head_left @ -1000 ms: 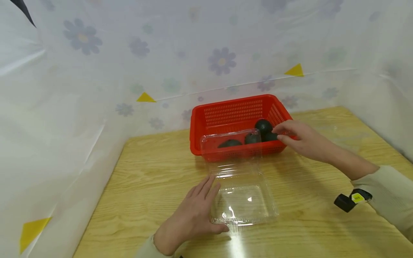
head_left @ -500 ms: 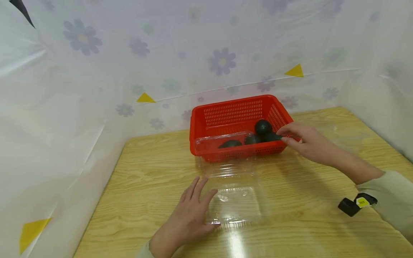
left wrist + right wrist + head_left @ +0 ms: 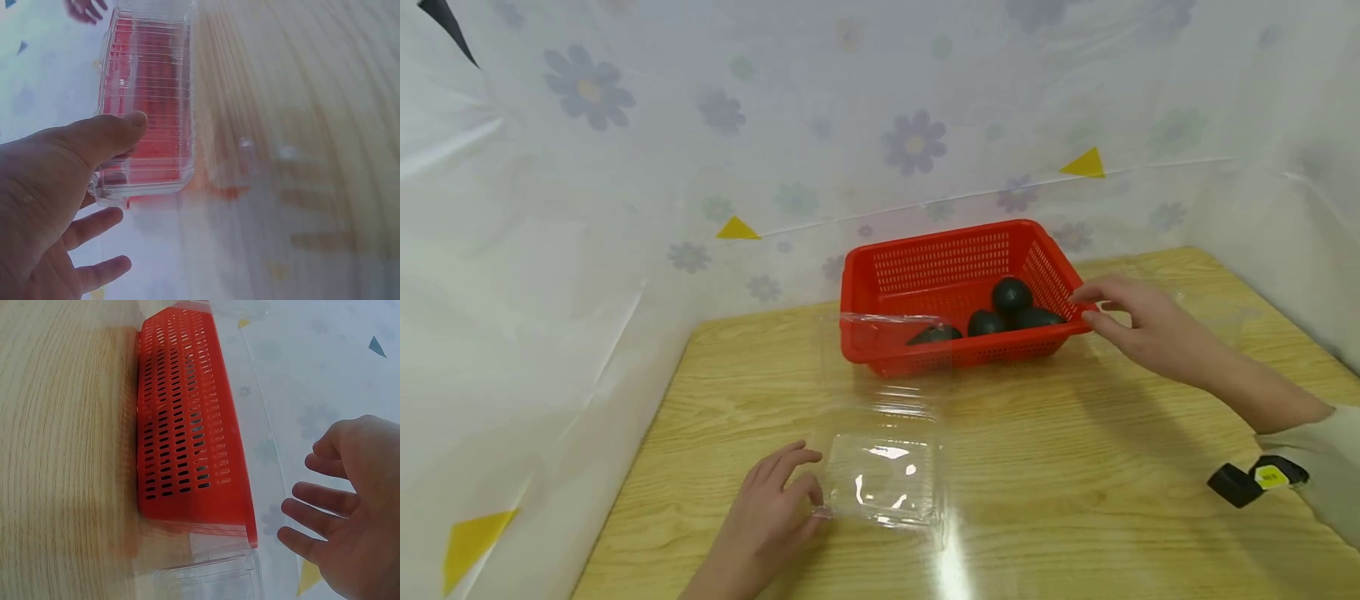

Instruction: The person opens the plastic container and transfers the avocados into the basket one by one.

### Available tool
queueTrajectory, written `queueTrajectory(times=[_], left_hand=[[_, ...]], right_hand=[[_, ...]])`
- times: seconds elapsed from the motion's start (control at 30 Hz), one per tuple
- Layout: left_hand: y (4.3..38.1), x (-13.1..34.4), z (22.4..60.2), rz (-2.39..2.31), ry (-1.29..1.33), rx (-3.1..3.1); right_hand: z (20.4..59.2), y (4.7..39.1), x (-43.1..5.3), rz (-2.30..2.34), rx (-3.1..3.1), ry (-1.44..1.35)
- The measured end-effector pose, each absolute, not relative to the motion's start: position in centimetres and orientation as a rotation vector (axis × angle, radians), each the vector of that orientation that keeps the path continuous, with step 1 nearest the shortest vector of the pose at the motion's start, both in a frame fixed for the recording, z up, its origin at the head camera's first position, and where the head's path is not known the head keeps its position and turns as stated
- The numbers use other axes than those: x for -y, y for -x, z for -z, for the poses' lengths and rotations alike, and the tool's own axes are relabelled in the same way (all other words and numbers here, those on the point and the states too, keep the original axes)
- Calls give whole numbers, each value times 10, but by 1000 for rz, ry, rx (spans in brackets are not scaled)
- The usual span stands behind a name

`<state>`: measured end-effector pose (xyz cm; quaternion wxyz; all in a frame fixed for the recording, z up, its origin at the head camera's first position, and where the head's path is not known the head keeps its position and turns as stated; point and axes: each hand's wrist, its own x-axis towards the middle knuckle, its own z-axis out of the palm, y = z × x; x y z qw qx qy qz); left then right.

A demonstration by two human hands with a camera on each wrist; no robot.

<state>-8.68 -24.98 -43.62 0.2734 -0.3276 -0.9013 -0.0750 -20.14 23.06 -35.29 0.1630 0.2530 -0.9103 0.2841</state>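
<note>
A clear plastic clamshell container (image 3: 887, 482) lies on the wooden table (image 3: 1075, 433) with its lid standing open toward the red basket (image 3: 955, 250). My left hand (image 3: 808, 492) holds its near left corner; the left wrist view shows the thumb (image 3: 122, 128) on the container's rim (image 3: 150, 112). Several dark green avocados (image 3: 1011, 296) lie in the basket. My right hand (image 3: 1097, 308) hovers with fingers spread just outside the basket's right rim and holds nothing. The right wrist view shows the hand (image 3: 312, 500) apart from the basket wall (image 3: 187, 425).
Floral plastic sheeting (image 3: 625, 167) walls the table on the left, back and right. A black and yellow device (image 3: 1255, 479) sits at my right wrist. Bare wood stretches right of the container and in front of the basket.
My left hand has dragged the container left and toward me, its fingers now curled at the corner. My right hand has drawn back from the avocados to outside the basket's right rim.
</note>
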Motion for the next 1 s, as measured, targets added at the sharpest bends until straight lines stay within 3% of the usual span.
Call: queueTrajectory(times=[0.63,0.8,1.0], left_hand=[[76,347,448,186,577,2345],[77,348,447,209,547,2352],[79,313,434,240,522,2425]], right_hand=[[358,178,-238,-716,2706,-711],[363,175,-236,-659,2631,-790],[366,165,-225,-483,2515,-888]])
